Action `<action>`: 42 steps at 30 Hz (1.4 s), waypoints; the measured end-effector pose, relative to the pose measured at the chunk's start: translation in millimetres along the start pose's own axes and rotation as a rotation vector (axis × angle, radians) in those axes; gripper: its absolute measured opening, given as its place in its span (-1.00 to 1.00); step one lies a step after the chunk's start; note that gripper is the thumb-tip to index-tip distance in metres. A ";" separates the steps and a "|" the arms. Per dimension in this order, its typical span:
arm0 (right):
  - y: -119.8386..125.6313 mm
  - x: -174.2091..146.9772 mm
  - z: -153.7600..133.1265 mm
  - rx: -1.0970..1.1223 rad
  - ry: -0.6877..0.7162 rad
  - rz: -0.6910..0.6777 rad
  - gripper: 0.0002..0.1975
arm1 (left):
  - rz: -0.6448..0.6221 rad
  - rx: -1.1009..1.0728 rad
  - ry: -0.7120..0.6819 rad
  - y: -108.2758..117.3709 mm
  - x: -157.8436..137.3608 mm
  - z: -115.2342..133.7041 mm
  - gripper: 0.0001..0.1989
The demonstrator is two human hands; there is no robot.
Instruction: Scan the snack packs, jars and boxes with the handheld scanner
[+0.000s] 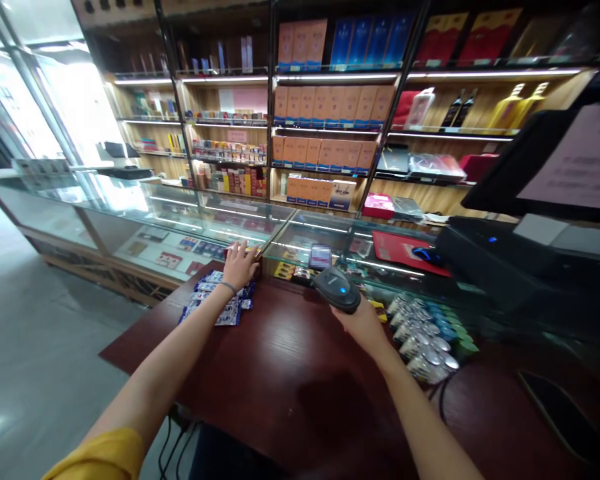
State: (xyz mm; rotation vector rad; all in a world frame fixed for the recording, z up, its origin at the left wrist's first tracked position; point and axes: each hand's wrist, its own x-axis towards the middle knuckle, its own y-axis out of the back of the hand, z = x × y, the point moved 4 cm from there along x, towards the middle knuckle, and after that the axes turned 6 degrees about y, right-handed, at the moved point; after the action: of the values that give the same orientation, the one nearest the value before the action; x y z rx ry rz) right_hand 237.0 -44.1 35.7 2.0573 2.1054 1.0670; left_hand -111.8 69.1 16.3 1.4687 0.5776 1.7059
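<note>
My right hand [363, 327] is wrapped round the handle of a black barcode scanner [336, 288] with a blue light on it. Just past the scanner's head, a small pack [321, 256] with a blurred face sits at the glass counter. My left hand [240, 267] is stretched forward, palm down, its fingers apart at the edge of the glass. Small red and yellow items peek out by its fingertips; their kind is hidden. Below that wrist, several blue-and-white packets [220, 301] lie on the dark wooden tabletop [280, 373].
A glass display counter [200, 220] runs across behind the tabletop. To the right are rows of cans [425, 337], a red mat [405, 252], a black monitor [555, 160] and a phone-like dark slab [560, 407]. Shelves of boxes [330, 103] line the wall.
</note>
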 end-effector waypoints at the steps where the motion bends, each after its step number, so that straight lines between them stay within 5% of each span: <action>1: -6.9 -0.5 1.1 -0.030 0.021 -0.013 -0.58 | -0.005 0.009 0.004 -1.6 -0.4 -5.6 -0.45; 7: -31.1 -2.9 9.8 -0.119 0.042 -0.144 -0.47 | -0.041 0.036 0.028 -10.6 -6.0 -21.9 -0.51; 16: -25.8 0.0 19.7 -0.108 0.061 -0.108 -0.44 | 0.043 -0.084 0.015 9.6 -14.0 -12.2 -0.63; 23: -10.3 1.9 8.7 -0.078 0.132 -0.008 -0.50 | 0.290 -0.710 0.428 -2.3 -34.8 30.7 -0.71; 27: -7.0 0.1 3.9 -0.110 0.110 0.011 -0.52 | 0.219 -1.466 0.682 -38.5 -55.9 70.3 -0.69; 30: -7.1 -2.7 -1.5 -0.176 0.068 -0.023 -0.50 | 0.105 -1.779 0.797 -57.1 -72.7 94.0 -0.67; 37: -17.9 -8.2 -15.1 -0.403 -0.064 -0.237 -0.52 | 0.046 -1.902 0.884 -64.0 -88.5 101.1 -0.72; 42: -24.4 -9.6 -14.9 -0.502 -0.058 -0.320 -0.55 | 0.017 -1.846 0.809 -60.8 -86.9 97.0 -0.70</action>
State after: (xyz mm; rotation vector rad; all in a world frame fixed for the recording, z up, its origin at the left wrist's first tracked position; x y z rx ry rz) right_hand 210.1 -57.1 31.6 1.4504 1.8105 1.2931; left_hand -1.0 20.0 -60.9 -0.5267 -0.6292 1.7210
